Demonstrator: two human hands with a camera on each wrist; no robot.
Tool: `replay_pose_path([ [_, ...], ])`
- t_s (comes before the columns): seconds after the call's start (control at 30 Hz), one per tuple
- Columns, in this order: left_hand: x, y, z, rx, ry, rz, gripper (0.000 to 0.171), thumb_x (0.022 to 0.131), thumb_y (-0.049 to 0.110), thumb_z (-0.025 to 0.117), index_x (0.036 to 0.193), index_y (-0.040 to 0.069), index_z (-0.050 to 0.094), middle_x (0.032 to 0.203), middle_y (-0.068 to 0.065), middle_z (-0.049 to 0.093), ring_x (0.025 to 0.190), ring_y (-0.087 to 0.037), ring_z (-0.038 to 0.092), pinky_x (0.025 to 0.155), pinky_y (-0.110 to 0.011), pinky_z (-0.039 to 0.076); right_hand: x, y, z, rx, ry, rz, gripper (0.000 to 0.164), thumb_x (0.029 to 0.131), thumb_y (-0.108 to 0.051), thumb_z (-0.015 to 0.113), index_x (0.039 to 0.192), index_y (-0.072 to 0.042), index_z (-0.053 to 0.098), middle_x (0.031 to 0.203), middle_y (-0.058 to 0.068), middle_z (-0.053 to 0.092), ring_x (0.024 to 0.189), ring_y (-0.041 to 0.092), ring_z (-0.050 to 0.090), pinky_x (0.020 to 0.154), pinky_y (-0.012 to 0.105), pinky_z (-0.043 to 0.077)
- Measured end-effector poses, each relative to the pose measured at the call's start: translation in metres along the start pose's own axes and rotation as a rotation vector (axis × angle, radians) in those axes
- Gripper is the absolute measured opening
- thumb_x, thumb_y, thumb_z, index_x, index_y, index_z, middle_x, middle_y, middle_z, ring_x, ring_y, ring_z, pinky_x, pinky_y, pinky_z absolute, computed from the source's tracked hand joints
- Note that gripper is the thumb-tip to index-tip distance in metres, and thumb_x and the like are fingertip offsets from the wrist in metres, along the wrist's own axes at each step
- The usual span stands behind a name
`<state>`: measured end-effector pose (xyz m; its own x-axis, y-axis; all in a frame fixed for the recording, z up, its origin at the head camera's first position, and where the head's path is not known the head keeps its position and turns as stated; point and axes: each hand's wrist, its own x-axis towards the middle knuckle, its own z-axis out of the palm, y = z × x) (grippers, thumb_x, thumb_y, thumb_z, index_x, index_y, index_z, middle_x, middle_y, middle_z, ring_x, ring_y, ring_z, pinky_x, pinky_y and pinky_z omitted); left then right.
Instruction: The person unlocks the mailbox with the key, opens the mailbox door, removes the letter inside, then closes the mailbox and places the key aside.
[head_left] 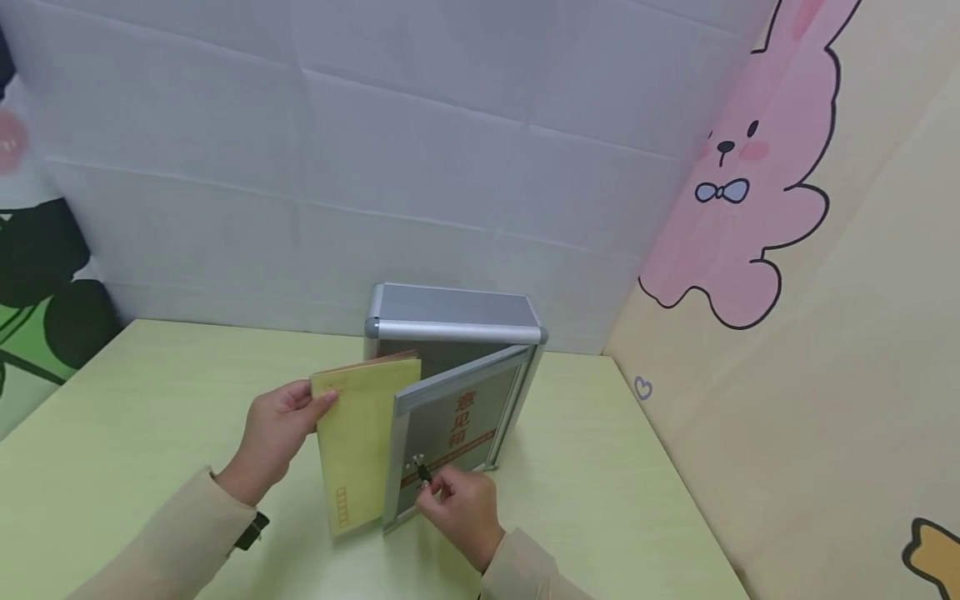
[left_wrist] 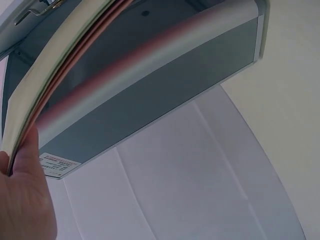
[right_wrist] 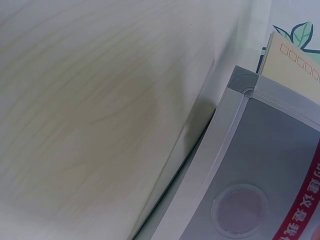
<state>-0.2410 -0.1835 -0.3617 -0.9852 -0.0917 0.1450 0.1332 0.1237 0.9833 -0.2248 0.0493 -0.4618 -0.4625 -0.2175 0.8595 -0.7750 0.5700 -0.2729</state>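
Note:
My left hand [head_left: 273, 429] grips a stack of yellow envelopes [head_left: 363, 450] by its left edge, thumb on the front. Cream, green and reddish edges of the envelopes [left_wrist: 55, 75] show in the left wrist view. The stack stands upright before the opening of a grey metal suggestion box [head_left: 457, 307], overlapping it in the head view. The box's framed door [head_left: 480, 417], with red characters, is swung outward. At the door's lock, my right hand [head_left: 465, 508] pinches a small key with a black head [head_left: 424, 473]. The right wrist view shows the door's lower corner, with an envelope behind it.
The box stands on a pale yellow-green table [head_left: 202, 383], near its back edge. Behind hangs a creased white sheet [head_left: 420, 167]. At the right is a cream wall [head_left: 862, 400] with a pink rabbit drawing [head_left: 757, 200]. A printed label [left_wrist: 57, 164] sits on the box.

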Motion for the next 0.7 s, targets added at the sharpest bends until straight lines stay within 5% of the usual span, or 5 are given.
replay_pose_path([
  [0.23, -0.002, -0.002, -0.006, -0.023, 0.003, 0.005, 0.037, 0.094, 0.006, 0.061, 0.118, -0.02, 0.052, 0.091, -0.002, 0.072, 0.07, -0.001, 0.065, 0.065, -0.023, 0.054, 0.0, 0.0, 0.0, -0.007, 0.002, 0.001, 0.015, 0.062, -0.002, 0.064, 0.058, -0.012, 0.054, 0.045, -0.008, 0.047, 0.049, -0.009, 0.029, 0.045, 0.005, 0.025],
  [0.5, -0.001, -0.005, -0.014, 0.039, -0.001, -0.003, 0.037, 0.094, 0.008, 0.06, 0.118, -0.019, 0.052, 0.097, -0.014, 0.071, 0.07, -0.001, 0.065, 0.065, -0.023, 0.054, 0.0, 0.0, 0.001, -0.003, -0.002, 0.015, 0.014, 0.063, -0.002, 0.063, 0.058, -0.011, 0.054, 0.046, -0.007, 0.049, 0.048, -0.009, 0.031, 0.044, 0.006, 0.026],
  [0.7, -0.003, -0.007, -0.02, 0.003, -0.016, 0.011, 0.038, 0.094, 0.008, 0.061, 0.117, -0.021, 0.052, 0.086, 0.001, 0.072, 0.07, -0.002, 0.065, 0.064, -0.024, 0.054, -0.002, -0.001, 0.0, -0.012, -0.017, 0.05, 0.015, 0.063, -0.002, 0.064, 0.057, -0.011, 0.054, 0.046, -0.006, 0.049, 0.048, -0.01, 0.031, 0.044, 0.005, 0.026],
])
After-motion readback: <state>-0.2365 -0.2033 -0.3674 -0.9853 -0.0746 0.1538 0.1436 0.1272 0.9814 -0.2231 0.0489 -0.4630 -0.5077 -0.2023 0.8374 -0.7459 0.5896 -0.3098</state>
